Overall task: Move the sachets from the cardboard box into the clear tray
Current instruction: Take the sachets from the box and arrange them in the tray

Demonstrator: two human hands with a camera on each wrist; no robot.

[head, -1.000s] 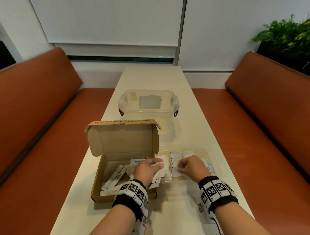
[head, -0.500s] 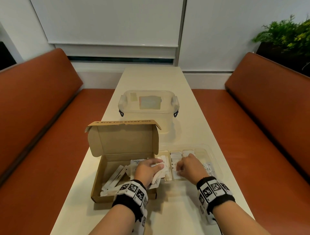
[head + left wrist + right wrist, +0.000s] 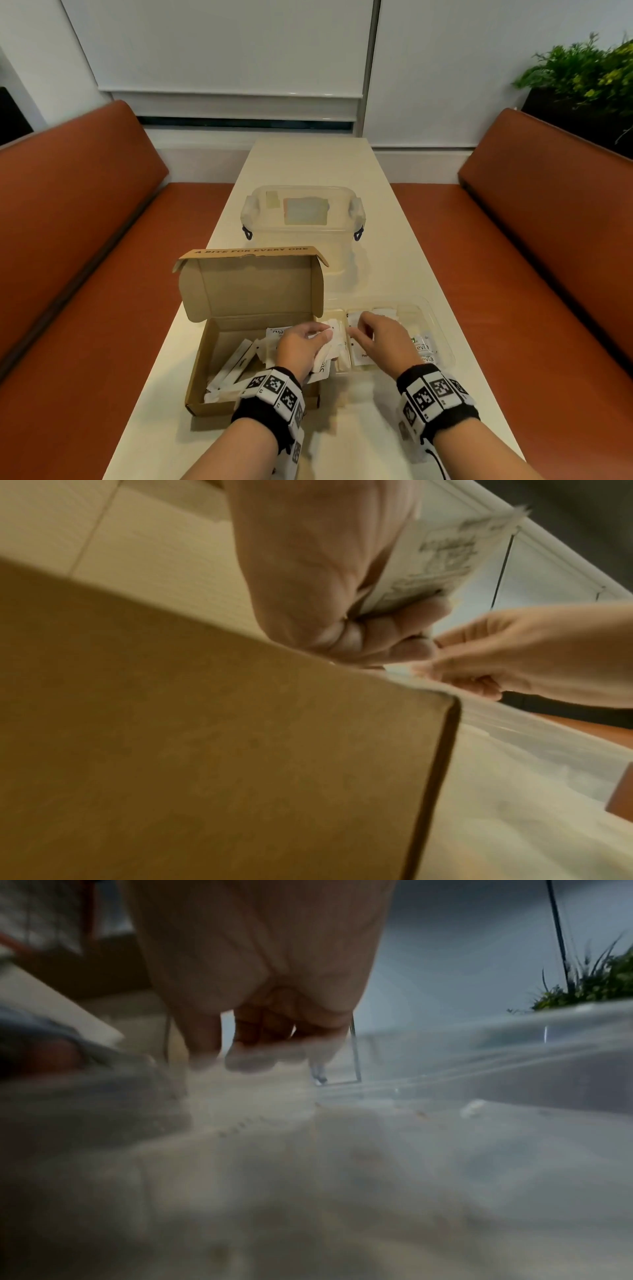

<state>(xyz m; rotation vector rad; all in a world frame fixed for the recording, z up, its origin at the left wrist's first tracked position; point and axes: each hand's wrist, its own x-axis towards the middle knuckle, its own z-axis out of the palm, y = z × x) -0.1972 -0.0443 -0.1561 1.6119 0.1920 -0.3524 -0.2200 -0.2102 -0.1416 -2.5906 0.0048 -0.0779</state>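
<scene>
Partway through: several sachets (image 3: pixel 423 347) lie in the clear tray (image 3: pixel 442 329); more remain in the cardboard box (image 3: pixel 202 363) beside it. Left hand (image 3: pixel 301 346) pinches a bundle; right hand (image 3: pixel 380 342) fingers curled down inside the tray, grasp unclear.

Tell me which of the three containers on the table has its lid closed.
The clear lidded tub behind the others, its side clips down. The cardboard box has its flap raised, and the clear tray shows no lid.

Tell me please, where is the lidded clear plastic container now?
In the head view, the lidded clear container stands at the table's middle, directly behind the open cardboard box and farther away than the clear tray.
</scene>
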